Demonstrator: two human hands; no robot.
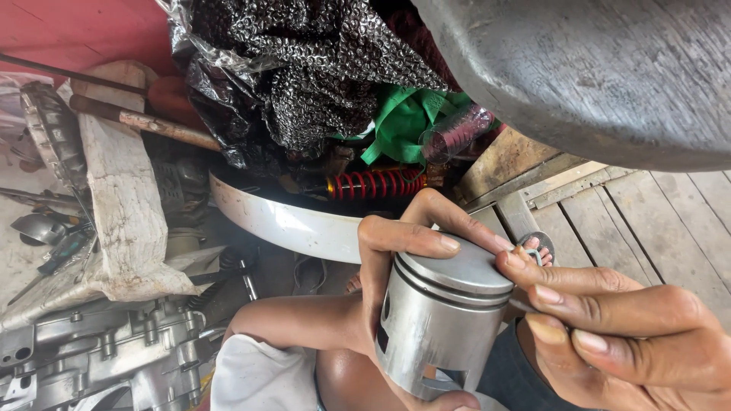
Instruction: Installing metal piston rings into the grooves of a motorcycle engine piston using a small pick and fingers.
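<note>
A grey metal piston [442, 320] with ring grooves near its crown sits above my knees in the lower middle. My left hand [396, 259] wraps around it from behind, thumb at the bottom skirt, index and middle fingers curled over the crown edge. My right hand [617, 335] comes in from the lower right. Its fingertips pinch a thin metal ring end [531, 255] at the piston's upper right edge, next to the top groove.
An engine crankcase [99, 350] lies at lower left beside a rough wooden block [122, 190]. A white fender [289, 221], red coil spring [373, 183], black crinkled plastic [304, 68] and green cloth [407, 118] sit behind. Wooden planks [632, 221] run at right under a large dark curved surface [601, 68].
</note>
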